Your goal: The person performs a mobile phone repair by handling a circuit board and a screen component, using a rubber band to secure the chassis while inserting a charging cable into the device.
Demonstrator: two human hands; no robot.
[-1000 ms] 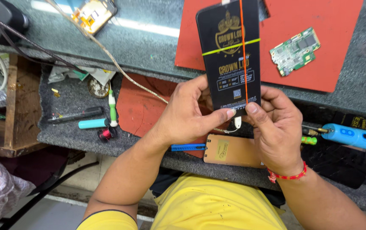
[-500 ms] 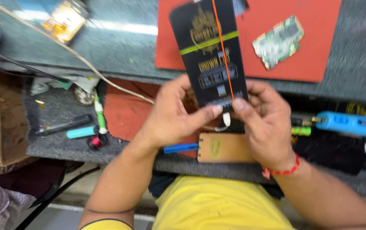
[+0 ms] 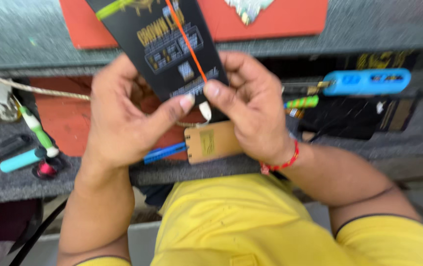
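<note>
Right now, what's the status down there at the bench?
Left hand and right hand both pinch black flat package at its lower edge. Orange strip crosses it. Nothing blocking.

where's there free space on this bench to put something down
Bare grey top right of the red mat, and grey ledge below the teal pen. Crowded around both hands holding the black package, and by the blue tool.

The black packaging sleeve [image 3: 172,54] is being brought closer and is now seen larger, its top cut off by the frame edge. The red mat [image 3: 290,22] and small circuit board [image 3: 248,7] are being pushed toward the upper edge.
</note>
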